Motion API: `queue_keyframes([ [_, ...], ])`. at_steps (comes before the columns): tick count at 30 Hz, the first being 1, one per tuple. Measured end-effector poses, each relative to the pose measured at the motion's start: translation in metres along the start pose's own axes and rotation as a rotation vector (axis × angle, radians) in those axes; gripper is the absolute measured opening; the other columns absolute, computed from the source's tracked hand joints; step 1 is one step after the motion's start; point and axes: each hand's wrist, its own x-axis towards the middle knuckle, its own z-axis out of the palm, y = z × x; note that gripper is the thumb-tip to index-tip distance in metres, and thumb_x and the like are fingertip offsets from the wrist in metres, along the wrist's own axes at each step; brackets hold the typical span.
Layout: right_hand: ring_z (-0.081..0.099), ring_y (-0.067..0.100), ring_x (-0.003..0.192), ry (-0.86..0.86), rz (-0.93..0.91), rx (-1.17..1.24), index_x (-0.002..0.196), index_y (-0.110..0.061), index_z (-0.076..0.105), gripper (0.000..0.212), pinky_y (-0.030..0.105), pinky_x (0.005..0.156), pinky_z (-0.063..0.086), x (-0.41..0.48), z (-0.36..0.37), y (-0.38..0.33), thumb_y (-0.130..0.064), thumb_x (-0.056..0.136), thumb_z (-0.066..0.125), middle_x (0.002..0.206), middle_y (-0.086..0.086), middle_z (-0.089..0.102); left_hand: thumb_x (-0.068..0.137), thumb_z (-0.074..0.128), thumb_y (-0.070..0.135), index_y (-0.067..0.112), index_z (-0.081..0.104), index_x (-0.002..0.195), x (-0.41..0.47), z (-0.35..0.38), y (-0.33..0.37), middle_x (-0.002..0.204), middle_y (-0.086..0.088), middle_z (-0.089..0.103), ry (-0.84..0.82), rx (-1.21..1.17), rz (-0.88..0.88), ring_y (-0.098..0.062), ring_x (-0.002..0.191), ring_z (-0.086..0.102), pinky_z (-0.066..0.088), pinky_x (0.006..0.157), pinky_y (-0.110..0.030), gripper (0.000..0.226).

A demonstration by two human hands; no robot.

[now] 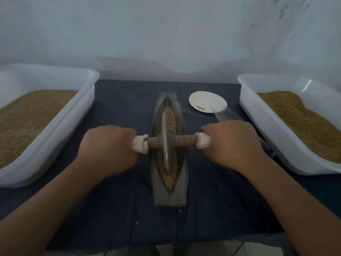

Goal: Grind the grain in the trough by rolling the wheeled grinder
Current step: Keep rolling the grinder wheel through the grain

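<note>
Dark cloth (120, 209) under trough (169, 199), 2 hands (108, 143) (232, 143) around wheeled grinder (166, 140)

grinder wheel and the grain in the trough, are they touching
Touching. The head view shows the grinder wheel standing in the grain, its lower edge sunk between grain banked on both sides along the trough.

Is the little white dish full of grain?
No, the white dish is nearly bare, holding only a thin streak of grains.
</note>
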Motion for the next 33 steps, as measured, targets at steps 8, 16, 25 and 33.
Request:
queue_keyframes([
  [8,0.051,0.025,0.059,0.037,0.182,-0.032,0.073,-0.017,0.057,0.033,0.027,0.051,0.026,0.075,0.030,0.002,-0.045,0.090,0.062,0.061,-0.003,0.049,0.084,0.056,0.053,0.027,0.055,0.066,0.078,0.017,0.003,0.064,0.009,0.053,-0.047,-0.055,-0.130,-0.014,0.055,0.047,0.029,0.051,-0.025,0.031],
  [16,0.037,0.001,0.051,-0.063,0.094,0.050,0.069,-0.032,0.051,0.042,0.025,0.048,0.027,0.007,0.008,0.002,-0.068,0.085,0.037,0.056,-0.011,0.046,0.077,0.063,0.059,0.032,0.040,0.061,0.016,-0.004,0.003,0.054,0.013,0.043,-0.022,0.070,0.039,-0.008,0.046,0.041,0.027,0.048,-0.023,0.038],
  [25,0.048,0.022,0.054,0.053,0.183,-0.047,0.070,-0.022,0.050,0.037,0.025,0.049,0.022,0.054,0.030,-0.002,-0.049,0.092,0.059,0.057,-0.007,0.041,0.084,0.054,0.057,0.029,0.053,0.065,0.066,0.021,-0.001,0.061,0.012,0.049,-0.032,-0.027,-0.095,-0.013,0.052,0.041,0.033,0.053,-0.027,0.034],
  [33,0.052,0.016,0.060,-0.121,0.073,0.024,0.066,-0.027,0.051,0.032,0.028,0.052,0.031,0.038,0.014,0.006,-0.053,0.083,0.051,0.062,-0.008,0.053,0.084,0.053,0.054,0.029,0.047,0.066,0.041,-0.001,0.003,0.063,0.011,0.050,-0.111,-0.010,-0.044,-0.016,0.056,0.049,0.038,0.055,-0.029,0.031],
])
